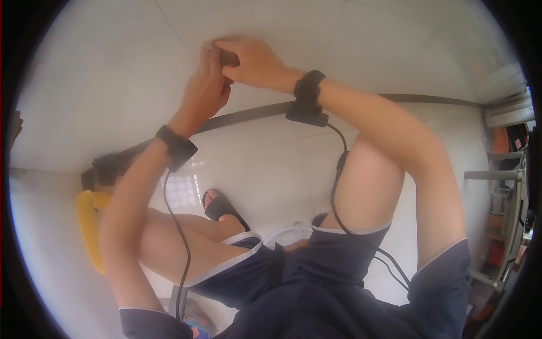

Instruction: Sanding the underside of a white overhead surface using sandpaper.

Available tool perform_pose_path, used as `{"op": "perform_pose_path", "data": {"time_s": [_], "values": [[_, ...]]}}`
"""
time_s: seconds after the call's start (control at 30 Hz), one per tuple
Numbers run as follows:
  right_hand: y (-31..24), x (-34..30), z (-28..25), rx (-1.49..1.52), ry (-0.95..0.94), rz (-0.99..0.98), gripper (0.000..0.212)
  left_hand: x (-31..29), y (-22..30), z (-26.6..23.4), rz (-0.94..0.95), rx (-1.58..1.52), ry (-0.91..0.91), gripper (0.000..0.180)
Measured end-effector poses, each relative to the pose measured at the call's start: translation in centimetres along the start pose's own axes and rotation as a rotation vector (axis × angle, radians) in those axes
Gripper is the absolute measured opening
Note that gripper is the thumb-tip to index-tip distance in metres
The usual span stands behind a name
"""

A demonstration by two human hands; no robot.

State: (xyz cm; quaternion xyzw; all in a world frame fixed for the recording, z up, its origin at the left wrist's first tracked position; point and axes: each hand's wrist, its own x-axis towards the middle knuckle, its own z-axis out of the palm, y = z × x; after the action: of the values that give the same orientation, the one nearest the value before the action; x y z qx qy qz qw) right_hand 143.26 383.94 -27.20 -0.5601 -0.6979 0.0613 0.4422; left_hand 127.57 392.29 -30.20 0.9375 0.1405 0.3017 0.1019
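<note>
Small dark object, mostly hidden by fingers

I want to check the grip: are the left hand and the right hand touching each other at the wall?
Touching. The head view shows the right hand laid over the fingers of the left hand, with no gap, both closed around a small dark object against the white wall.

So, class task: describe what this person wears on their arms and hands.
Both hands, the left hand and right hand, are bare, without gloves. Each wrist carries a black strap with a small black box; a thin black cable trails from each. Dark short sleeves have pale edging.
</note>
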Motion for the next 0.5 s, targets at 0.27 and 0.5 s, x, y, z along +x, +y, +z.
{"op": "perform_pose_path", "data": {"time_s": [0.27, 0.5], "values": [[0.7, -1.8, -3.9, -0.011, -0.134, 0.211, 0.044, 1.2, 0.4, 3.0, 0.078, -0.066, -0.068, 0.072], [6.1, -4.4, -9.3, -0.197, 0.062, 0.147, 0.034, 4.7, 4.9, 4.2, 0.270, -0.176, -0.026, 0.082]]}}
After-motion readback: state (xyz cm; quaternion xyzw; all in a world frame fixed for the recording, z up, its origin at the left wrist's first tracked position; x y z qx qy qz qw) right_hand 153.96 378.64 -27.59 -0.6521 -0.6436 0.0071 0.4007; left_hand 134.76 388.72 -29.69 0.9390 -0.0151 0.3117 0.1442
